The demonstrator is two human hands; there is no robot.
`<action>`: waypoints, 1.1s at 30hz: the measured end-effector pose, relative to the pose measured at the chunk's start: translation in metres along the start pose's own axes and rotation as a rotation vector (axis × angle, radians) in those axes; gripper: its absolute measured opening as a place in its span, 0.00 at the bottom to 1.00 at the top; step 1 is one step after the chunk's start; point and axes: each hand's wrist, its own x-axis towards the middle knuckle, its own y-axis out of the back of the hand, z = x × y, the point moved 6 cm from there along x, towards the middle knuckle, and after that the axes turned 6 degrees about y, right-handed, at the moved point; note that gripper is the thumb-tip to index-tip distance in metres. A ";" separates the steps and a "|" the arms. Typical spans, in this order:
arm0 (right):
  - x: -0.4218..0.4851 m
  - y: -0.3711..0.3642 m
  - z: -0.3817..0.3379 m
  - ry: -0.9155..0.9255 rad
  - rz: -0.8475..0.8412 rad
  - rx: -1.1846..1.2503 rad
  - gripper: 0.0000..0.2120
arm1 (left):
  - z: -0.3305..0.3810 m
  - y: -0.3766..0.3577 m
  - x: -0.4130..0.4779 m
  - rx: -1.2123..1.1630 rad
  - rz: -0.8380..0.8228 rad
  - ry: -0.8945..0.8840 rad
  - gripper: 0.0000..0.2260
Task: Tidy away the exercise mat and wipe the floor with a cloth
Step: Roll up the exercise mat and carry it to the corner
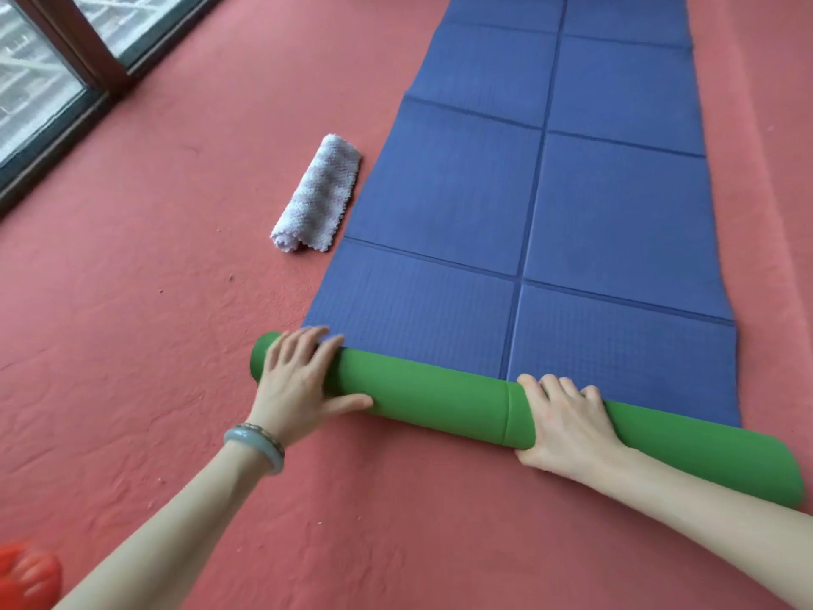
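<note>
The exercise mat (550, 204) lies on the red floor, blue face up with creased panels, stretching away from me. Its near end is rolled into a green tube (440, 396) lying across the view. My left hand (299, 380) lies flat over the roll's left end, fingers spread, a grey bangle on the wrist. My right hand (567, 420) wraps over the roll right of its middle, thumb underneath. A folded white and pale-purple cloth (319, 193) rests on the floor just left of the mat's edge, touched by neither hand.
The red textured floor (154, 323) spreads on both sides of the mat. A dark-framed glass door or window (53, 81) runs along the upper left. A blurred red object (26, 574) shows at the bottom left corner.
</note>
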 end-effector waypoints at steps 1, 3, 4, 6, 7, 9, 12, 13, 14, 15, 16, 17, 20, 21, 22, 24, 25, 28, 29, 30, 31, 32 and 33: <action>-0.002 -0.001 -0.001 0.003 -0.010 -0.012 0.42 | -0.020 0.006 -0.006 -0.066 0.009 0.119 0.46; -0.003 -0.001 -0.001 -0.003 -0.014 -0.017 0.42 | -0.054 0.010 -0.016 -0.320 0.004 0.371 0.52; -0.003 0.000 -0.001 -0.013 -0.017 -0.013 0.42 | -0.066 0.010 -0.021 -0.513 0.004 0.504 0.54; -0.002 -0.001 0.000 -0.032 -0.026 -0.002 0.43 | -0.078 0.004 -0.026 -0.835 -0.033 0.665 0.56; -0.001 -0.003 0.000 -0.038 -0.032 -0.001 0.44 | -0.077 0.000 -0.026 -0.876 -0.078 0.663 0.55; -0.001 -0.005 0.000 -0.048 -0.039 -0.007 0.45 | -0.071 -0.005 -0.028 -0.854 -0.141 0.626 0.53; -0.005 -0.006 -0.003 -0.049 -0.026 -0.015 0.50 | -0.072 -0.007 -0.030 -0.834 -0.116 0.633 0.51; -0.006 -0.006 -0.005 -0.050 -0.018 -0.021 0.50 | -0.073 -0.007 -0.030 -0.809 -0.117 0.631 0.51; -0.007 -0.005 -0.006 -0.050 -0.015 -0.023 0.50 | -0.074 -0.005 -0.029 -0.782 -0.120 0.629 0.51; -0.007 -0.004 -0.007 -0.050 -0.013 -0.024 0.50 | -0.075 -0.004 -0.027 -0.759 -0.128 0.635 0.51; -0.007 -0.004 -0.008 -0.051 -0.009 -0.023 0.49 | -0.077 -0.003 -0.025 -0.741 -0.133 0.639 0.51; -0.008 -0.002 -0.008 -0.052 -0.006 -0.021 0.49 | -0.077 -0.002 -0.022 -0.726 -0.138 0.639 0.51; -0.008 0.001 -0.008 -0.054 0.002 -0.015 0.49 | -0.078 0.000 -0.011 -0.692 -0.162 0.642 0.51; -0.009 0.001 -0.008 -0.055 0.008 -0.011 0.49 | -0.078 0.000 -0.008 -0.685 -0.180 0.647 0.51; -0.009 0.001 -0.008 -0.052 0.015 -0.010 0.50 | -0.077 0.001 -0.004 -0.676 -0.196 0.644 0.50; -0.011 0.000 -0.011 -0.043 0.035 -0.018 0.51 | -0.076 0.001 0.000 -0.659 -0.206 0.643 0.48; -0.011 -0.001 -0.012 -0.035 0.048 -0.026 0.51 | -0.076 0.001 0.002 -0.652 -0.203 0.643 0.47; -0.013 -0.004 -0.015 -0.023 0.078 -0.052 0.52 | -0.075 -0.002 0.009 -0.636 -0.207 0.638 0.39; -0.014 -0.006 -0.015 -0.023 0.082 -0.065 0.52 | -0.075 -0.003 0.013 -0.630 -0.218 0.640 0.34; -0.014 -0.007 -0.016 -0.023 0.089 -0.076 0.52 | -0.075 -0.004 0.017 -0.625 -0.234 0.636 0.29; -0.013 -0.007 -0.016 -0.022 0.095 -0.081 0.53 | -0.075 -0.005 0.022 -0.617 -0.253 0.635 0.24; -0.011 -0.006 -0.016 -0.019 0.100 -0.083 0.53 | -0.075 -0.006 0.026 -0.598 -0.275 0.642 0.20; -0.009 -0.005 -0.015 -0.015 0.100 -0.080 0.53 | -0.075 -0.007 0.031 -0.572 -0.294 0.651 0.17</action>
